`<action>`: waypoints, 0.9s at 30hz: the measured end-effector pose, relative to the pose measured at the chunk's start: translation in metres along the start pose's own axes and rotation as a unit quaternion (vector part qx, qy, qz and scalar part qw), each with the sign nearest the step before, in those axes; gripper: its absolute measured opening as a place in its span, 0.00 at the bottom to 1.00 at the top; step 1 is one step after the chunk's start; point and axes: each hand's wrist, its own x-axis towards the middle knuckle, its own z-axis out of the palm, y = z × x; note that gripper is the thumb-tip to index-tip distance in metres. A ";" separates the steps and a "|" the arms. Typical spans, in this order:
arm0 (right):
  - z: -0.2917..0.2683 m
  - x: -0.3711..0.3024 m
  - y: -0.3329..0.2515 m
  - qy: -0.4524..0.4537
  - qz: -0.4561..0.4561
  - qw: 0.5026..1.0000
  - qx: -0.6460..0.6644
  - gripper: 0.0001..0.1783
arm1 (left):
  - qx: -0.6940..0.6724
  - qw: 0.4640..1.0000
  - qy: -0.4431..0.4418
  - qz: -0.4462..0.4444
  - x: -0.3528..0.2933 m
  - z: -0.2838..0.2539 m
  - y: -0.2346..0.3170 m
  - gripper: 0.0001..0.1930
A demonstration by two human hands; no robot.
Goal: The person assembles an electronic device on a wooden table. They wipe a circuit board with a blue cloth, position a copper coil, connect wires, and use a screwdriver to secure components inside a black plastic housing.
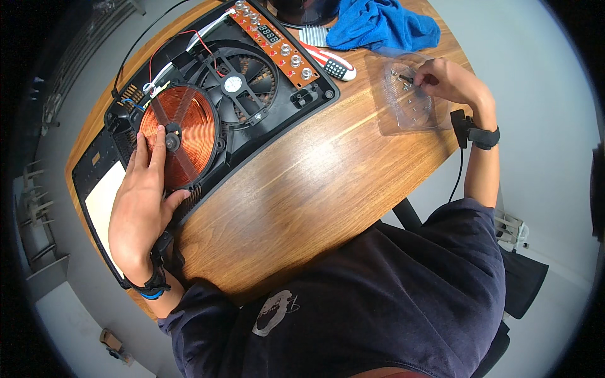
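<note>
An opened induction cooker base (277,123) lies on the left of the wooden table. My left hand (140,198) rests over its round copper coil (196,148), fingers stretched out on the coil's near-left part and thumb at the housing edge. Beside the coil sit a black fan (257,82) and an orange circuit board (276,39) with a small display. At the right, my right hand (449,82) is over a clear plastic tray (386,123) holding several small screws (413,108). Its fingertips are pinched together beside a small dark piece; what they grip is too small to make out.
A blue cloth (384,26) lies at the back right. Close to it is a red and white tool with a dotted dark grip (337,65). A dark round vessel (305,9) stands at the back edge. Thin red and white wires (201,41) cross the cooker base.
</note>
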 end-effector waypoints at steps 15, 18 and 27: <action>-0.007 -0.005 -0.008 0.028 0.008 0.998 0.056 0.08 | -0.007 1.000 0.008 0.008 0.000 0.002 -0.002 0.60; -0.007 -0.004 -0.004 0.018 0.011 0.998 0.063 0.09 | -0.005 1.000 0.002 0.000 0.001 0.001 0.000 0.60; -0.004 -0.005 -0.005 0.017 0.015 0.998 0.062 0.14 | -0.012 1.000 -0.009 -0.006 0.002 0.000 0.001 0.60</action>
